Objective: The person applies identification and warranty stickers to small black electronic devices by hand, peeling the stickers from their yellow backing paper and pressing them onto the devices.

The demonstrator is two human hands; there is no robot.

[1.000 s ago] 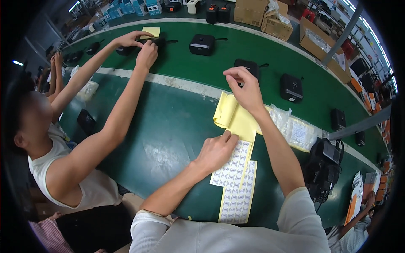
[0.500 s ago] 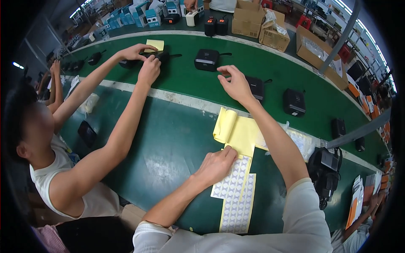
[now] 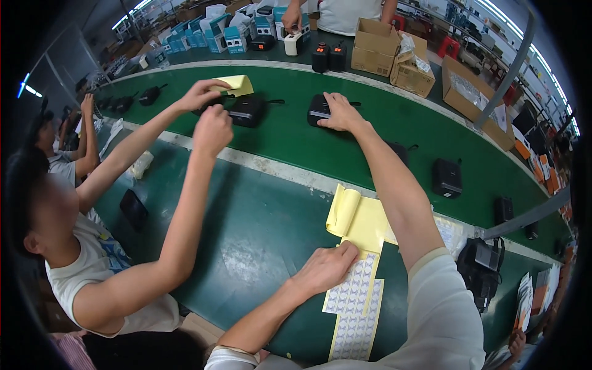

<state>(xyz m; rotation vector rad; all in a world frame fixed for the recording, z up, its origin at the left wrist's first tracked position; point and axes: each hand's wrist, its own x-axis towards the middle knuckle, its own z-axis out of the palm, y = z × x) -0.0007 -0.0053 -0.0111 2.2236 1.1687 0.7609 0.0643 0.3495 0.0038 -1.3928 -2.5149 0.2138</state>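
Fingers first: on the right hand [image 3: 345, 115], thumb and fingertips spread wide around the right end of a black device [image 3: 317, 110], apparently touching its casing; whether they truly grip, I cannot tell. The device sits on the green belt [image 3: 290, 145], just left of that palm, long axis seemingly along the belt, though the hand covers one end; a strap [image 3: 355, 104] pokes out behind. The right hand is plainly the nearer! The left hand [image 3: 330, 266] is well apart, down on the worktop [image 3: 253, 246], fingers curled against the far end of a label sheet [image 3: 351, 293]; a pinch there is too covered to call. Beyond it lies yellow paper [image 3: 370, 221], rolled at its left side. Containers now: across the belt, an open cardboard box [image 3: 451, 91] holds what look like clear plastic bags, a smaller box [image 3: 412, 79] shows plastic wrapping [image 3: 407, 46] on top, and the blue-and-white boxes [image 3: 235, 43] hide their contents.
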